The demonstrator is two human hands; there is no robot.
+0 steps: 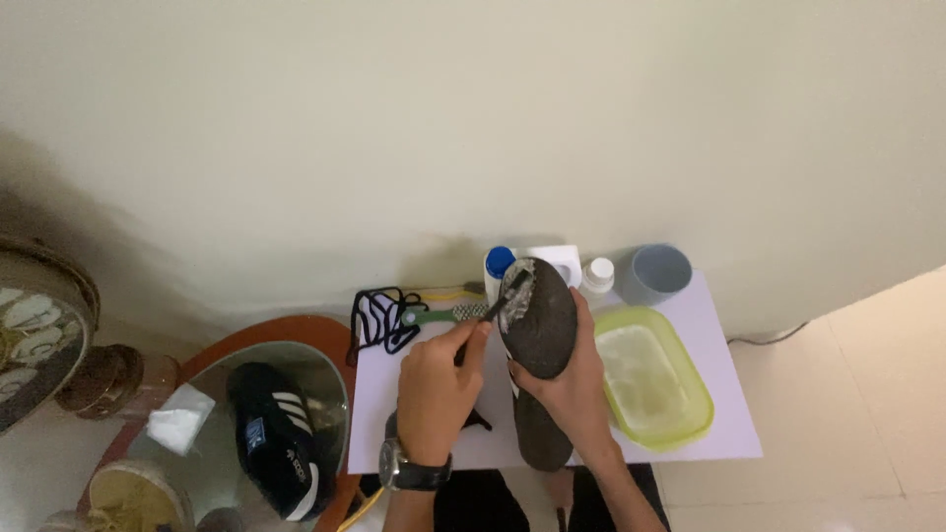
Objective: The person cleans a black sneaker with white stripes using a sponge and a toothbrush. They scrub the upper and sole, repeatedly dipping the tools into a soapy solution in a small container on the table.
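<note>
White tabletop (pixel 690 433) carries it all: one yellow-green tub (pixel 690 414) at right, and one shoe (pixel 540 345) sole-up beside it, clamped in the right hand (pixel 572 394). One more shoe (pixel 281 433) lies apart on the glass stand (pixel 296 330). Left hand (pixel 434 394), fingers pinched on a dark brush (pixel 498 300), works foam at the toe. Behind, a grey cup (pixel 655 273) and two bottles, half hidden.

Behind the shoe you hold, a white bottle with a blue cap (pixel 499 264) stands at the wall. Just right of it you see a small white bottle with a white cap (pixel 597 275).
</note>
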